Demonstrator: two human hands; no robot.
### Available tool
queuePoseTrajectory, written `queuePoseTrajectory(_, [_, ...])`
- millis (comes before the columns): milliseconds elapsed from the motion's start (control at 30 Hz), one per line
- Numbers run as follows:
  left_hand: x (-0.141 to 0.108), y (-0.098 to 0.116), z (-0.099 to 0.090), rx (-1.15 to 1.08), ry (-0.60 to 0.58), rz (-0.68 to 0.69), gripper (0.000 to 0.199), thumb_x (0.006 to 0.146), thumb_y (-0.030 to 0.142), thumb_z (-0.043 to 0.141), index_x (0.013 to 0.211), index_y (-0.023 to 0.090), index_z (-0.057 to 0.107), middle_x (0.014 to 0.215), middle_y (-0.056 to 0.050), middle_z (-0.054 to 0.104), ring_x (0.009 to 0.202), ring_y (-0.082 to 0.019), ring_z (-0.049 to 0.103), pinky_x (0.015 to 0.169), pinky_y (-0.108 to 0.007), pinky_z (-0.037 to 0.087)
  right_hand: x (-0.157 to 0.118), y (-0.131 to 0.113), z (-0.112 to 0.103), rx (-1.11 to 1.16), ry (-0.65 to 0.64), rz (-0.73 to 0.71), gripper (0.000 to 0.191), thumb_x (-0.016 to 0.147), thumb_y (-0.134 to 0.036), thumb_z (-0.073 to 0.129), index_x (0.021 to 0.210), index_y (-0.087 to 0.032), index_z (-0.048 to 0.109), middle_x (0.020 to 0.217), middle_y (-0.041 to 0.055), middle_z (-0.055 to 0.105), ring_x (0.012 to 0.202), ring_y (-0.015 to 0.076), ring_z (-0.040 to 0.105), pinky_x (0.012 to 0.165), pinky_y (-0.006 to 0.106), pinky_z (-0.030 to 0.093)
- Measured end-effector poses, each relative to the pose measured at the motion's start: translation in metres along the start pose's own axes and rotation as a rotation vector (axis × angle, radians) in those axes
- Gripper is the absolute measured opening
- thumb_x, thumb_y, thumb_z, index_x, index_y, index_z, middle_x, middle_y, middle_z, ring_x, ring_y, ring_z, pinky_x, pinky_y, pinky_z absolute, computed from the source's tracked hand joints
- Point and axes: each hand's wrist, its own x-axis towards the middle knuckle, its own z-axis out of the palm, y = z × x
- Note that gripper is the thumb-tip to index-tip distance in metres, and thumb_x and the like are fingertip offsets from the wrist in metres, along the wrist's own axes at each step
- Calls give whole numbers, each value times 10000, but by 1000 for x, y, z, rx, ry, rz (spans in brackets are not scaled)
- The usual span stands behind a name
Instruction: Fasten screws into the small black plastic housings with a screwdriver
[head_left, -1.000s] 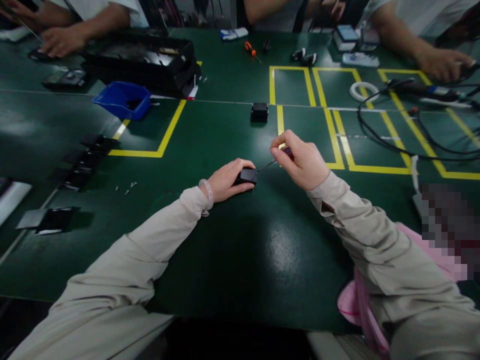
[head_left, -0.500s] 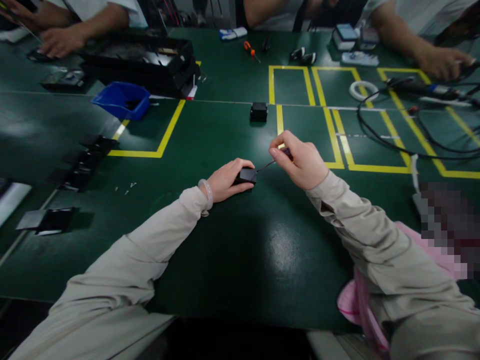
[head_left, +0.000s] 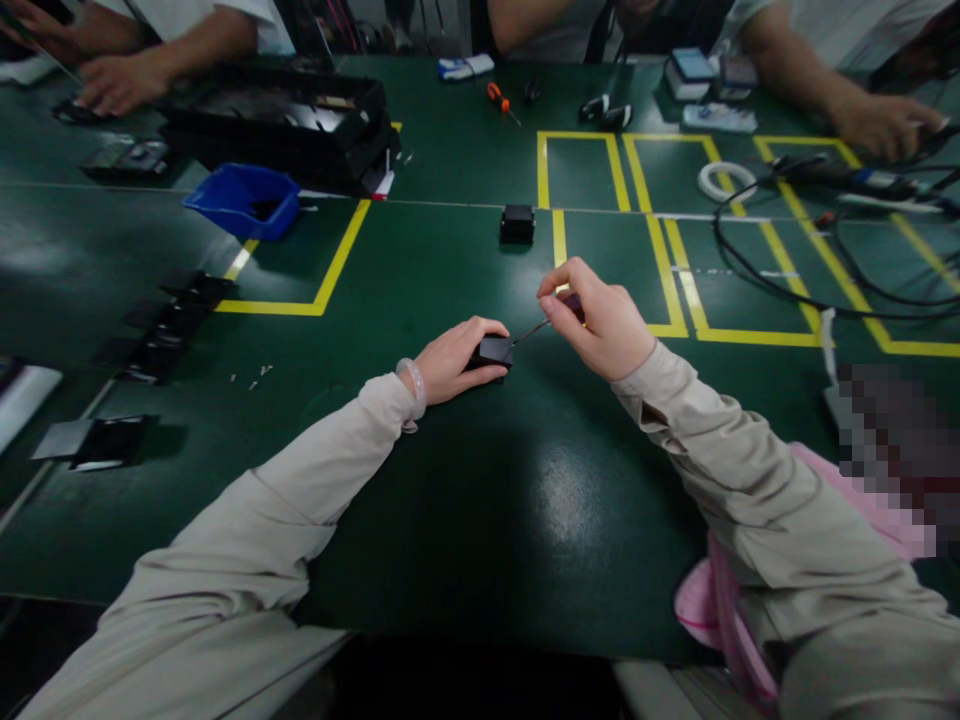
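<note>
Left grip [head_left: 459, 362] clasping black block [head_left: 496, 350], right grip [head_left: 592, 318] pinching screwdriver [head_left: 534, 329], far box [head_left: 690, 76] unreadable

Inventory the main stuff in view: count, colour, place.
table: 1, green, across view
tape outlines: several, yellow, midway
held block: 1, black, centre
held screwdriver: 1, dark-handled, centre
loose block: 1, black, mid-table
loose screwdriver: 1, orange-handled, far centre
bin: 1, blue, left
tray stack: 1, black, far left
parts: several, black, left
apparent screws: few, silvery, left
tape roll: 1, white, right
cables: several, black, right
fabric: 1, pink, lower right
co-workers' sleeves: several, white, far
own sleeves: 2, beige, foreground
left hand: 1, bare, gripping held block
right hand: 1, bare, gripping held screwdriver
</note>
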Motion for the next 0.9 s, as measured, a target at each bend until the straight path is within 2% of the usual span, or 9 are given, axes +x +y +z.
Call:
queuePoseTrajectory(133, [0, -1, 0, -1, -4, 2, 420, 916, 425, 581, 1241, 188, 463, 1232, -103, 570, 1124, -245, 577, 1008, -398, 450, 1, -1, -2, 1, -25, 14, 197, 964, -373, 428, 956, -212, 542, 699, -5, 601, 570, 145, 564, 608, 284, 402])
queuePoseTrajectory(400, [0, -1, 0, 18, 5, 19, 422, 924, 417, 578, 1246, 171, 461, 1225, -104, 568, 1108, -239, 573, 996, -384, 448, 1, -1, 0, 17, -13, 16, 178, 934, -280, 416, 1043, -194, 528, 761, 10, 618, 618, 150, 574, 659, 294, 436])
queuePoseTrajectory(533, [1, 0, -1, 28, -8, 0, 421, 927, 433, 565, 1248, 183, 457, 1220, -98, 565, 1109, -242, 571, 992, -389, 449, 1, -4, -1, -6, -36, 27, 175, 965, -339, 416, 989, -213, 535, 751, 3, 614, 640, 156, 593, 666, 289, 428])
queuePoseTrajectory(633, [1, 0, -1, 26, -13, -6, 429, 926, 443, 563, 1251, 184, 456, 1222, -98, 561, 1111, -243, 570, 996, -394, 449, 1, -4, -2, -31, -58, 38, 190, 971, -361, 419, 965, -211, 536, 712, -8, 593, 583, 146, 559, 636, 285, 405])
queuePoseTrajectory(733, [2, 0, -1, 25, -15, -22, 438, 925, 449, 559, 1260, 187, 455, 1240, -100, 555, 1132, -247, 563, 1011, -403, 445, 1, -3, -1, -20, -47, 34, 171, 967, -301, 403, 1045, -205, 521, 738, -9, 599, 593, 140, 552, 655, 286, 413])
queuePoseTrajectory(833, [2, -1, -1, 26, -15, -35, 447, 926, 456, 557, 1269, 188, 453, 1247, -100, 552, 1143, -250, 561, 1020, -406, 443, 1, -3, 1, 2, -29, 30, 235, 949, -241, 398, 1161, -187, 483, 791, 3, 612, 645, 147, 567, 695, 295, 432])
queuePoseTrajectory(900, [2, -1, -1, 30, -15, -35, 452, 927, 458, 555, 1274, 189, 451, 1243, -99, 553, 1141, -249, 563, 1018, -405, 446, 1, -2, 1, 4, -33, 37, 245, 952, -241, 391, 1172, -181, 482, 792, 6, 610, 652, 149, 567, 705, 299, 435])
